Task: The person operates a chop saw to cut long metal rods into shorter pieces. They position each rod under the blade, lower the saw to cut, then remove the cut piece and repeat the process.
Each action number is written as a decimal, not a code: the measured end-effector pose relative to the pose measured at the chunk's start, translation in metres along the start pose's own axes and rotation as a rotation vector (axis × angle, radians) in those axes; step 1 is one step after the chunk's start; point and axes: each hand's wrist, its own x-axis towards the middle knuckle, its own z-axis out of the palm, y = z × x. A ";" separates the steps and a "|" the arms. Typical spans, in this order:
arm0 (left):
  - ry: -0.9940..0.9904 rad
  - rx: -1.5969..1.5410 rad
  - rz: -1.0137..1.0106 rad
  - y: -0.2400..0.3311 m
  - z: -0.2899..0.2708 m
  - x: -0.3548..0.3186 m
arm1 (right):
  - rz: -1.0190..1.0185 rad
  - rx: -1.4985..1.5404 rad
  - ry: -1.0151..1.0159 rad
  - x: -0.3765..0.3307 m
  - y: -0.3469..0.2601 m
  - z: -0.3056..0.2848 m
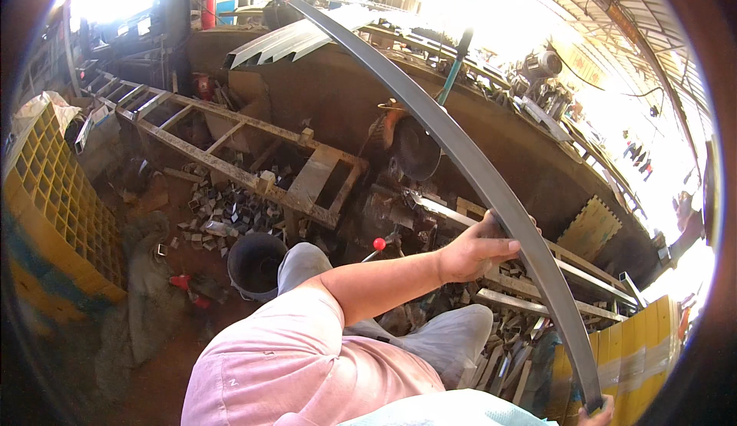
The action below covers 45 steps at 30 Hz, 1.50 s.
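A long grey metal tube (pixel 453 138) slants across the view from the far middle to the lower right, looking curved in the wide picture. My left hand (pixel 480 249) is closed round its near half, thumb along the face and fingers partly hidden behind it. At the lower right edge my right hand (pixel 599 414) grips the near end; only part of that hand shows. Beyond my left arm stands a cut-off saw with a dark round disc (pixel 415 148). A lever with a red knob (pixel 379 244) rises in front of my knees.
A frame of metal rails (pixel 223 150) runs to the far left. Cut tube pieces (pixel 230 207) litter the floor by a black bucket (pixel 257 265). Yellow grating (pixel 65 188) stands at left. Long bars (pixel 568 272) lie at right, and metal channels (pixel 299 38) rest at the back.
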 end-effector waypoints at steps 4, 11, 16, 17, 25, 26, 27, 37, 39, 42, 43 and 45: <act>0.020 -0.020 -0.039 -0.006 -0.002 -0.007 | -0.010 -0.047 -0.103 -0.009 0.019 -0.005; 0.199 0.039 -0.106 0.000 -0.023 -0.017 | -0.047 0.114 -0.539 -0.013 0.029 -0.009; 0.387 0.114 -0.064 0.014 -0.067 -0.017 | -0.141 0.328 -0.575 -0.027 -0.078 -0.042; 0.446 0.117 -0.058 0.019 -0.076 -0.015 | -0.143 0.351 -0.593 -0.028 -0.102 -0.047; 0.680 0.250 0.012 0.100 -0.156 0.006 | -0.360 0.616 -0.629 -0.034 -0.226 -0.019; 0.697 0.263 -0.044 0.116 -0.170 0.003 | -0.298 0.531 -0.696 -0.031 -0.258 -0.017; 0.729 0.314 -0.022 0.128 -0.180 0.002 | -0.338 0.571 -0.639 -0.033 -0.270 -0.006; 0.858 0.386 -0.030 0.198 -0.281 -0.002 | -0.573 0.542 -0.651 -0.024 -0.363 0.083; 0.895 0.374 -0.017 0.202 -0.292 -0.002 | -0.586 0.523 -0.635 -0.027 -0.380 0.089; 0.887 0.387 -0.019 0.211 -0.304 -0.006 | -0.593 0.510 -0.648 -0.036 -0.394 0.114; 0.890 0.406 -0.020 0.214 -0.312 -0.008 | -0.606 0.469 -0.664 -0.037 -0.404 0.117; 0.922 0.531 -0.023 0.219 -0.318 -0.012 | -0.621 0.475 -0.666 -0.041 -0.418 0.132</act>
